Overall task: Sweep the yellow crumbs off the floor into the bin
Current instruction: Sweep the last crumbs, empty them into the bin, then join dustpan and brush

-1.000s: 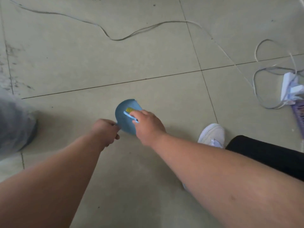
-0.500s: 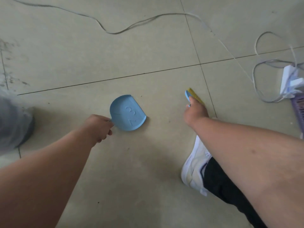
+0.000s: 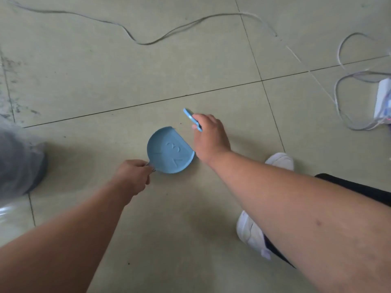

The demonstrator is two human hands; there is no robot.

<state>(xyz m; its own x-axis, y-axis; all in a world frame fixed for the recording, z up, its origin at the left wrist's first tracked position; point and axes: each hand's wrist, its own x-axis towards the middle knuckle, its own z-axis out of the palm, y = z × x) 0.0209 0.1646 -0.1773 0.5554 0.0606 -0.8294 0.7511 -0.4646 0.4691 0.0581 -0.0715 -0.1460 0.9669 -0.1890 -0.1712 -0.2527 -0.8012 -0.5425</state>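
Observation:
A small blue dustpan lies flat on the tiled floor, its open edge facing right. My left hand grips its handle at the lower left. My right hand is closed around a small blue brush, held just right of the pan's open edge; the bristles are hidden by the hand. No yellow crumbs show in the pan or on the floor around it. A bin with a clear plastic liner sits at the left edge, blurred.
A thin white cable snakes across the far floor toward a white power strip with looped cords at the right edge. My white shoes and black trouser leg are at the lower right.
My right hand with the brush went from over the pan out to the right, then came back beside the pan's open edge. The left hand kept its grip on the handle.

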